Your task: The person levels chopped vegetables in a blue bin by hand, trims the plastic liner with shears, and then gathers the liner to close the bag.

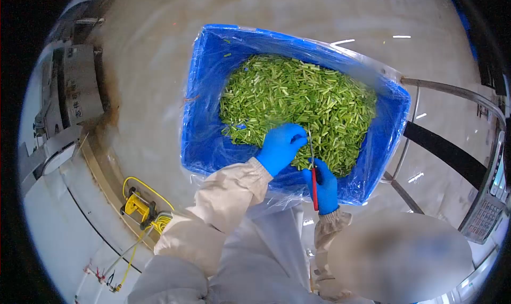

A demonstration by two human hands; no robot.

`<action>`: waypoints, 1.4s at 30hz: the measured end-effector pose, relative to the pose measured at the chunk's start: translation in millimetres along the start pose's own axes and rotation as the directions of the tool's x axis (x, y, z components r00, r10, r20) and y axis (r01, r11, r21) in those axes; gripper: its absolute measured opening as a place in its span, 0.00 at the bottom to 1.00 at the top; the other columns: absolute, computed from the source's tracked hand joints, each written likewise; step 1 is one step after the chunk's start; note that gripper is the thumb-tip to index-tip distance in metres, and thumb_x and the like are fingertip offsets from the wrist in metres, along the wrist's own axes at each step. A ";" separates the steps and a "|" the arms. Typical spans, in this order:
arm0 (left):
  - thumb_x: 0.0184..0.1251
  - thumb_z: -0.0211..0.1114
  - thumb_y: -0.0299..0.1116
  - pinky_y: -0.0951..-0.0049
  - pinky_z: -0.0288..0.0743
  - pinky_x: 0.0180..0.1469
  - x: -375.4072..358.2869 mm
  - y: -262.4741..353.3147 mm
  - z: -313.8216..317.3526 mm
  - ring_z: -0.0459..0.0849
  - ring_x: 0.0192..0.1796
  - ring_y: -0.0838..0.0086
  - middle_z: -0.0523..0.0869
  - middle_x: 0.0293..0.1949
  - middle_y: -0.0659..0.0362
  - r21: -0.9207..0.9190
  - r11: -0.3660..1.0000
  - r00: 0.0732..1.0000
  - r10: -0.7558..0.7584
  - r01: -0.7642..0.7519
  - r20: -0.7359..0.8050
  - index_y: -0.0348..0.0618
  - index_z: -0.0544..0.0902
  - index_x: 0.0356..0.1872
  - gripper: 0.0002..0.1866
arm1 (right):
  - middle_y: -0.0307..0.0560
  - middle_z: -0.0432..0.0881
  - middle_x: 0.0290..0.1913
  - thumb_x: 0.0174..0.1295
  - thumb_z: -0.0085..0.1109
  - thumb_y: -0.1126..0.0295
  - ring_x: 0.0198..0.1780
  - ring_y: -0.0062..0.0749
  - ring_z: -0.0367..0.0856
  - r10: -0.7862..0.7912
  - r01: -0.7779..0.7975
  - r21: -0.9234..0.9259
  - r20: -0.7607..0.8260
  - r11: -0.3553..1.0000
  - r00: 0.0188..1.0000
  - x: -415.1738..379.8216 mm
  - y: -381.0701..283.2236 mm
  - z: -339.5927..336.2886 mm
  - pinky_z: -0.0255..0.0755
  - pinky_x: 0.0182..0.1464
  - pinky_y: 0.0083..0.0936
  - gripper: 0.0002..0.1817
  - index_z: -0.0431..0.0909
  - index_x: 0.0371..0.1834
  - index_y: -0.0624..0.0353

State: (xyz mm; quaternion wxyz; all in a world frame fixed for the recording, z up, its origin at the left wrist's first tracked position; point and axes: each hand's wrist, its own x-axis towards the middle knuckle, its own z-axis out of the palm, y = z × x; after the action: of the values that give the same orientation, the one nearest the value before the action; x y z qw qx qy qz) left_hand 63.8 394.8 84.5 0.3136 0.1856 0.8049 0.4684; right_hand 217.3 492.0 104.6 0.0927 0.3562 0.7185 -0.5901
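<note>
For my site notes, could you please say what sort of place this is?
Likely a food-processing room: chopped green stems lie in a lined blue bin, and the left hand is gloved.

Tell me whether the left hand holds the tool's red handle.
No, the red handle is in the right hand.

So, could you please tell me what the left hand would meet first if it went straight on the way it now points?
Probably the red-handled tool in the right hand: its slim end lies just ahead of the left hand. Depth is unclear, so the cut green pieces could come first.
</note>
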 end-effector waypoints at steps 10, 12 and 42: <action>0.51 0.64 0.28 0.65 0.73 0.38 8.1 -28.2 6.5 0.79 0.34 0.60 0.81 0.33 0.52 0.070 0.994 0.995 0.083 -0.079 -0.059 0.42 0.81 0.34 0.08 | 0.34 0.73 0.24 0.59 0.58 0.70 0.20 0.13 0.67 0.281 -0.283 0.212 0.040 0.935 0.959 -8.7 -5.7 2.5 0.62 0.20 0.13 0.14 0.73 0.46 0.63; 0.53 0.60 0.32 0.58 0.71 0.44 48.3 -49.8 1.0 0.76 0.42 0.56 0.80 0.36 0.54 0.365 0.909 0.917 0.305 -0.201 -0.256 0.46 0.81 0.35 0.08 | 0.33 0.72 0.21 0.59 0.58 0.69 0.15 0.12 0.63 0.282 -0.268 0.256 -0.018 0.929 0.959 -10.2 7.0 2.7 0.55 0.15 0.12 0.13 0.74 0.45 0.61; 0.49 0.63 0.27 0.65 0.72 0.41 80.7 -41.5 8.4 0.78 0.39 0.59 0.81 0.33 0.54 0.232 0.944 0.952 0.271 -0.235 -0.141 0.42 0.80 0.27 0.04 | 0.33 0.70 0.21 0.61 0.56 0.66 0.16 0.14 0.65 0.017 0.000 0.126 -0.137 0.992 0.990 6.3 19.5 -8.8 0.58 0.15 0.13 0.15 0.73 0.49 0.60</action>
State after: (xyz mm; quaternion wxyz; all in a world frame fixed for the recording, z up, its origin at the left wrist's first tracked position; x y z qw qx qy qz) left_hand 10.0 427.6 18.6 0.1586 0.2793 0.8437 0.4302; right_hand 227.3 503.5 88.4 0.0229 0.4042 0.6832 -0.6077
